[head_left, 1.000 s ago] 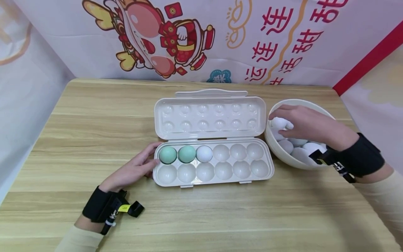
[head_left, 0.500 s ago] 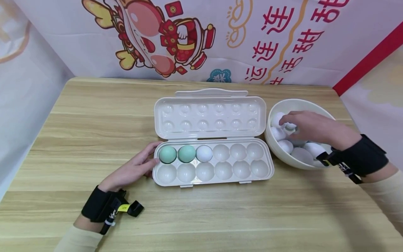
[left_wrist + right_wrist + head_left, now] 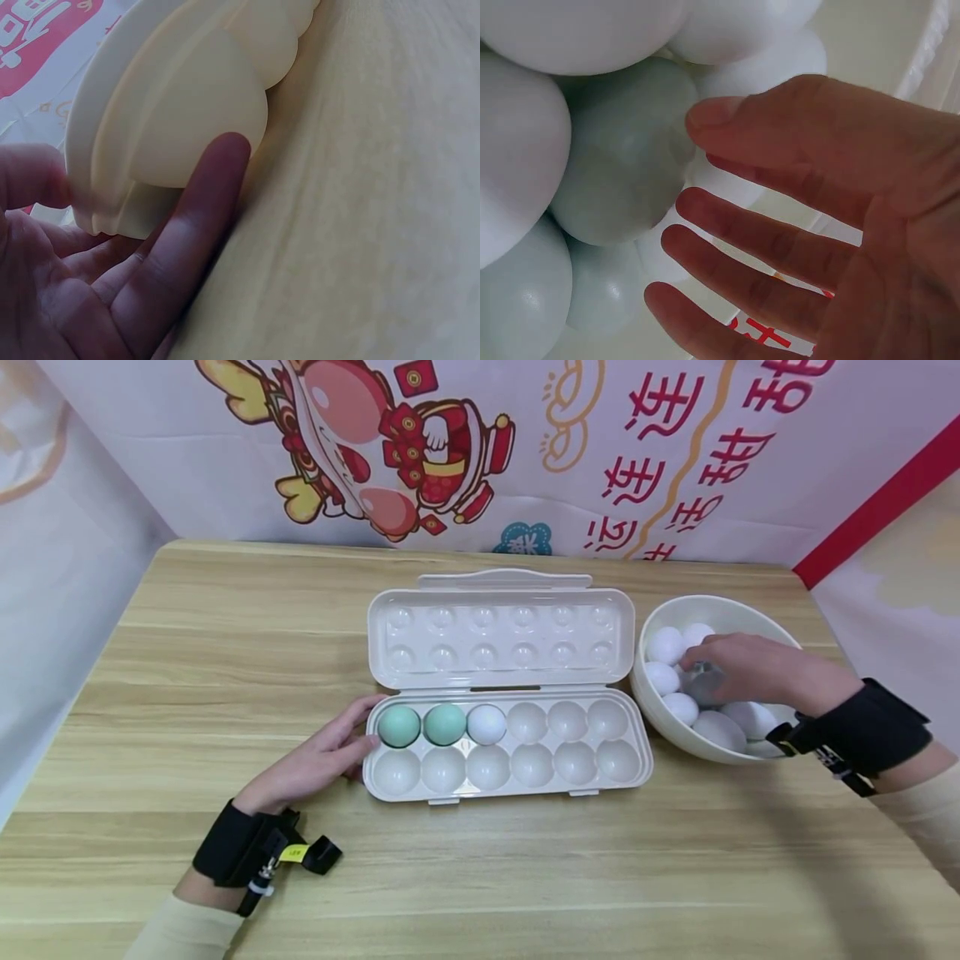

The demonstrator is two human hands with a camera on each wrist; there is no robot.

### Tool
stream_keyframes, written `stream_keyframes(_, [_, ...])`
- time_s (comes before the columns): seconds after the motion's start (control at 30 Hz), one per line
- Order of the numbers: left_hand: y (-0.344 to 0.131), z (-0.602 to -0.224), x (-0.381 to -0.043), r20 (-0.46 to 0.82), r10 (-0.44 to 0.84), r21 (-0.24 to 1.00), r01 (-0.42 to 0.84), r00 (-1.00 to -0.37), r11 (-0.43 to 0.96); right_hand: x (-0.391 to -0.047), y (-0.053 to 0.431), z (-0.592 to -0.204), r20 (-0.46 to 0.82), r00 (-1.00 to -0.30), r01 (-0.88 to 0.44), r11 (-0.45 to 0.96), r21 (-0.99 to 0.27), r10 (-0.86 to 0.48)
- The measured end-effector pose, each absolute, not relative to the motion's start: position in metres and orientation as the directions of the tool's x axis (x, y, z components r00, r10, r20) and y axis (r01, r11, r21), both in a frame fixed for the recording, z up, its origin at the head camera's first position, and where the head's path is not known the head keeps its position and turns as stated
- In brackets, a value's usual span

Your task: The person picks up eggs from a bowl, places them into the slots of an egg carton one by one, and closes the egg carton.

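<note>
My left hand (image 3: 330, 758) grips the left end of an egg box (image 3: 510, 797), thumb at the rim. In the left wrist view one finger (image 3: 202, 210) lies along the rounded underside. The lid (image 3: 501, 668) is folded back. Two green eggs (image 3: 445, 725) and one white egg (image 3: 487, 725) sit in the back row from the left. My right hand (image 3: 757, 668) reaches into a cream bowl (image 3: 656, 731), over a grey-green egg (image 3: 626, 157). In the right wrist view its fingers are spread, with thumb and fingertips right at that egg's side.
Several white eggs (image 3: 662, 678) lie around the right hand in the bowl, and a greyish egg (image 3: 718, 729) is near its front. The bowl stands close right of the egg box on the wooden table (image 3: 480, 877). A printed cloth (image 3: 465, 460) hangs behind the table.
My right hand has moved right and forward within the bowl, off a white egg at the back left and onto the grey-green egg. The left hand and the egg box have stayed put.
</note>
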State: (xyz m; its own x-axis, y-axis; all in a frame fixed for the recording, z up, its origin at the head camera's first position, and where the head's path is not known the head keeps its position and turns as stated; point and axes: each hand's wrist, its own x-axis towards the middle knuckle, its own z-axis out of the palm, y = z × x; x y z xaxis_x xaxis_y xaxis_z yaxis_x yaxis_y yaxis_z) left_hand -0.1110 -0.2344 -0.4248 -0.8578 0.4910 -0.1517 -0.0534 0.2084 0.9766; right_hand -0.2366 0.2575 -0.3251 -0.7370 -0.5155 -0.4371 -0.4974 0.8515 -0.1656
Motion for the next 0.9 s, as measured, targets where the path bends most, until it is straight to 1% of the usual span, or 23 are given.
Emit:
stream_keyframes(0.27, [-0.234, -0.426, -0.112, -0.152, 0.488, 0.976, -0.052, -0.859, 0.212, -0.238, 0.255, -0.330, -0.464, -0.715, -0.521, 0.841, -0.145, -0.523])
stream_keyframes(0.5, [-0.234, -0.427, -0.112, -0.151, 0.487, 0.976, -0.052, -0.860, 0.212, -0.239, 0.255, -0.334, -0.462, -0.681, -0.573, 0.806, -0.149, -0.568])
stream_keyframes(0.77, [-0.234, -0.426, -0.112, -0.156, 0.482, 0.974, -0.054, -0.862, 0.218, -0.241, 0.258, -0.342, -0.441, -0.665, -0.592, 0.785, -0.182, -0.603])
stream_keyframes(0.9, [-0.235, -0.425, -0.113, -0.161, 0.478, 0.972, -0.056, -0.863, 0.226, -0.241, 0.255, -0.343, -0.467, -0.671, -0.571, 0.803, -0.169, -0.576])
